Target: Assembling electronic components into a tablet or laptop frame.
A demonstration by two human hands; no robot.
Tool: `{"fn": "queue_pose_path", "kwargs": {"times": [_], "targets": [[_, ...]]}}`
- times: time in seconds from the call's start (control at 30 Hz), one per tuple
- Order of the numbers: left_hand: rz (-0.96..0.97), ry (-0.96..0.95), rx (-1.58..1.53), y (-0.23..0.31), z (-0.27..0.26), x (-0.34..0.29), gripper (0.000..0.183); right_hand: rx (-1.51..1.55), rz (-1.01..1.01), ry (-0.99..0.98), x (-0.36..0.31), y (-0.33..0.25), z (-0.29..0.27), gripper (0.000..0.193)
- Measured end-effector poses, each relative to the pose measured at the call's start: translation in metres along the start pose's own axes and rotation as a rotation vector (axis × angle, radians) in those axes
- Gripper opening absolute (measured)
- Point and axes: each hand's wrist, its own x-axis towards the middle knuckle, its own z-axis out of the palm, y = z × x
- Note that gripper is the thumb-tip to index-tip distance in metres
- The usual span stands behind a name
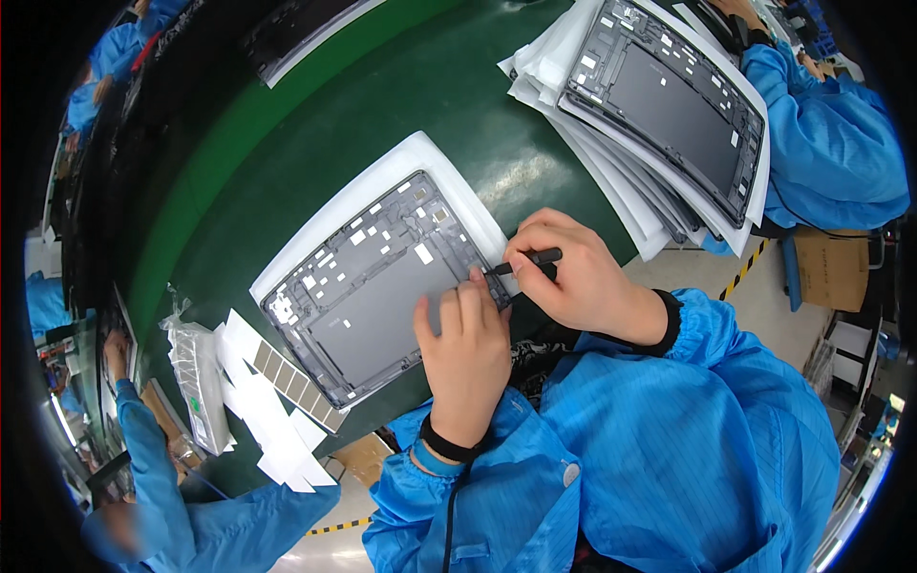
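A grey tablet housing [387, 310], dotted with small white pads, lies on a white foam sheet [330, 215] on the green table. My left hand [466, 363] rests on the housing near its right end, fingers stretched out and holding nothing. In my right hand [583, 277], between thumb and fingers, is a slim black pen-like tool [543, 258]. Its tip points left, toward the housing's right edge, close to my left fingertips. Whether the tip touches the housing, I cannot tell.
A stack of similar housings [659, 110] with white sheets between them stands at the upper right. White paper strips [272, 430], a strip of grey-brown pads [296, 382] and a clear plastic bag [199, 382] lie at the left. Co-workers in blue sit at the left and upper right.
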Motion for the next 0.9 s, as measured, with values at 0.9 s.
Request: {"fn": "queue_pose_path", "kwargs": {"times": [0.9], "targets": [[-0.883,0.375,0.003,-0.126,-0.026,-0.037,0.034,-0.170,-0.155,0.115,0.009,0.039,0.017,0.022]]}}
